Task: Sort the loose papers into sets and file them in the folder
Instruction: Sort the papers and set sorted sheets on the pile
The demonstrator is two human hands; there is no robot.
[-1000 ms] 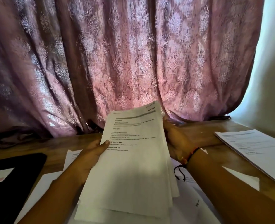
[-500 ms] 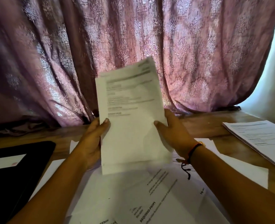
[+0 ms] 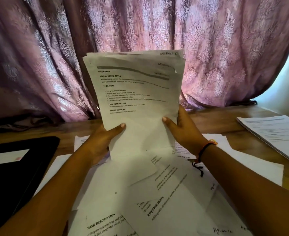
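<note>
I hold a stack of printed sheets (image 3: 137, 99) upright over the table, its bottom edge down among the loose papers. My left hand (image 3: 101, 142) grips its lower left edge, thumb on the front page. My right hand (image 3: 182, 132) grips the lower right edge the same way. Several loose papers (image 3: 157, 193) lie scattered and overlapping on the wooden table (image 3: 213, 120) below. A black folder (image 3: 12, 171) with a white label lies flat at the left.
A second neat pile of printed sheets (image 3: 276, 133) lies at the table's right edge. A purple patterned curtain (image 3: 140, 31) hangs close behind the table. A pale wall (image 3: 288, 82) stands at the far right.
The stack was tilted low toward me a second ago; both hands have raised it upright. The sheets now look more even at the bottom.
</note>
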